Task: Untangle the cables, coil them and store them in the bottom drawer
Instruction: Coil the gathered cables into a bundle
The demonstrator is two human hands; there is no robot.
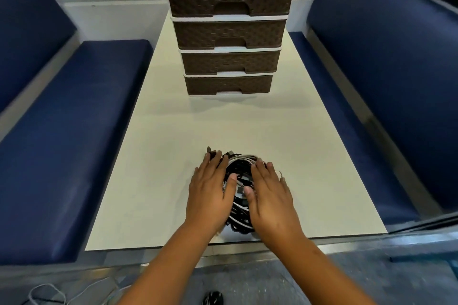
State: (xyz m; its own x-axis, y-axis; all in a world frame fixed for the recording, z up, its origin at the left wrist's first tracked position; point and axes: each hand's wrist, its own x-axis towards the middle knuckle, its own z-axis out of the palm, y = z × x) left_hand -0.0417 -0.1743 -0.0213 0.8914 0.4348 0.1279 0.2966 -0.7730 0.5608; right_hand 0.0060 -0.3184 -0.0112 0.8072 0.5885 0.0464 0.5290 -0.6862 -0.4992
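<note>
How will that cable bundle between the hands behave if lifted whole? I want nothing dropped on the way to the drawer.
The cable bundle is a loose tangle of thin black and white cords, so it will probably sag and shed loops. A plug end pokes out past the left hand, so ends may dangle and snag. Cupped from both sides, with the right hand opposite, it looks light.

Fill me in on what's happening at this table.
A person has both hands on a tangled bundle of black and white cables near the front edge of a pale table. The left hand and right hand lie on either side of the bundle with straight fingers. Nothing is untangled or coiled yet. A four-drawer unit stands at the far end, all drawers closed, including the bottom drawer.
</note>
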